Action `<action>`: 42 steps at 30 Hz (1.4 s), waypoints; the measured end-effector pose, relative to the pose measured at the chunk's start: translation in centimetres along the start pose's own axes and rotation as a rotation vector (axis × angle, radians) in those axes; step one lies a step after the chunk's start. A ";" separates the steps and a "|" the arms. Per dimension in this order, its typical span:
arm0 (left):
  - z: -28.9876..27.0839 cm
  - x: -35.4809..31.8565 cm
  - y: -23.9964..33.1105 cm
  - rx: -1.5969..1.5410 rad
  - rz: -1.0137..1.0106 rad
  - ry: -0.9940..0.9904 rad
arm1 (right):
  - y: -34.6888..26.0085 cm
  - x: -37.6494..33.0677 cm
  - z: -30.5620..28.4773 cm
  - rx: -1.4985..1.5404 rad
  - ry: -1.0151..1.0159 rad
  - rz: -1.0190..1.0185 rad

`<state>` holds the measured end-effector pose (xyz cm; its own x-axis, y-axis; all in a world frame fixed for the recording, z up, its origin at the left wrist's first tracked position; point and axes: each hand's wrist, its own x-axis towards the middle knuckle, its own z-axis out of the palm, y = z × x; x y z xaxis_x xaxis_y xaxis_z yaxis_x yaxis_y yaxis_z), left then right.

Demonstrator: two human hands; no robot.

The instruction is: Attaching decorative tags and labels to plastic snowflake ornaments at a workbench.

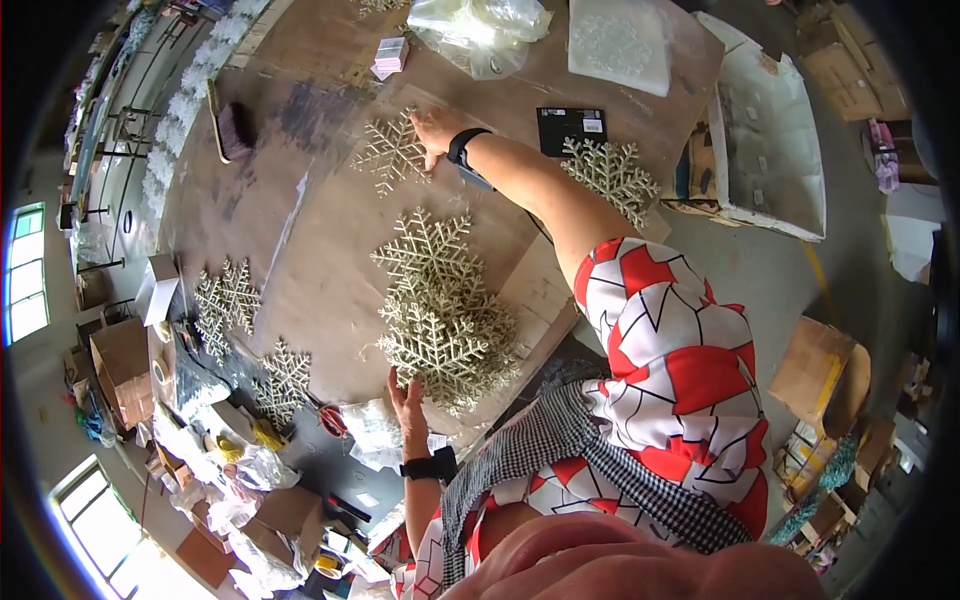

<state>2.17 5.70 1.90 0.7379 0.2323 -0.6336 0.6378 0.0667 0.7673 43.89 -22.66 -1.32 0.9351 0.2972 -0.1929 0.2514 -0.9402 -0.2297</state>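
Observation:
My right hand (437, 134) reaches far across the table to the right edge of a pale, glittery snowflake ornament (391, 152), its fingers on the tips of the arms. Nearer to me, a heaped pile of similar snowflake ornaments (440, 335) lies in the middle of the table. My left hand (407, 402) is at the near left edge of this pile, fingers stretched up against the lowest tips and thumb apart. More snowflakes lie at the left (228, 300), at the near left (285, 383) and beyond my right forearm (610, 180).
The brown-covered table (330, 240) bears a brush (228, 125), a pink-and-white small box (391, 55), clear plastic bags (480, 35) and a black flat package (571, 130). Red-handled scissors (332, 421) lie near my left hand. A large open carton (770, 140) stands at the right.

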 end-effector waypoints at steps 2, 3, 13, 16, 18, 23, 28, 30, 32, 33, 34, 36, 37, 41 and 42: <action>-0.3 0.2 -0.4 -0.010 -0.009 -0.005 | 0.0 0.0 -0.3 0.022 -0.037 0.009; -0.2 0.2 -0.4 -0.117 -0.004 -0.033 | 0.2 -0.1 -0.5 0.043 -0.077 0.024; -2.2 3.0 -4.6 -0.091 0.112 -0.030 | 0.4 -0.8 1.5 0.013 -0.007 0.122; -1.3 2.6 -2.4 -0.574 -0.197 -0.066 | 1.0 -0.8 1.6 0.214 -0.062 0.150; -1.6 2.9 -2.6 -0.583 -0.205 -0.053 | 0.5 -0.7 1.1 0.209 -0.104 0.140; -1.0 2.4 -2.5 -0.542 -0.202 0.051 | -1.5 -2.0 0.6 0.159 0.046 0.243; -0.1 2.3 -2.4 -0.553 -0.158 0.046 | -2.1 -3.3 1.7 0.133 0.121 0.210; 0.1 2.1 -2.3 -0.577 -0.164 0.079 | -1.9 -3.4 1.5 0.186 0.118 0.204; 0.1 2.0 -2.4 -0.582 -0.170 0.109 | -1.9 -3.4 0.8 0.249 0.062 0.210; -0.1 2.0 -2.6 -0.583 -0.181 0.131 | -2.2 -3.1 0.1 0.249 0.060 0.196; 0.1 2.0 -2.4 -0.584 -0.175 0.087 | -1.9 -2.8 -0.6 0.247 -0.040 0.186; 2.7 3.4 -1.7 -0.556 -0.186 -0.008 | 3.6 -2.5 0.2 0.332 -0.112 0.305; 1.0 2.7 -2.3 -0.559 -0.162 0.026 | 1.2 -1.7 -0.4 0.424 -0.265 0.186; -0.2 3.5 -4.6 -0.516 -0.147 0.063 | 0.7 -8.8 -1.0 1.369 -0.647 -0.049; 0.3 2.6 -3.9 -0.407 -0.069 0.074 | -1.3 -12.8 -2.8 1.481 -0.719 -0.124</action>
<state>1.67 5.75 -2.80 0.6690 0.2821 -0.6877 0.5354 0.4589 0.7091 32.29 -25.70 4.12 0.5231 0.7616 -0.3825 -0.5247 -0.0659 -0.8487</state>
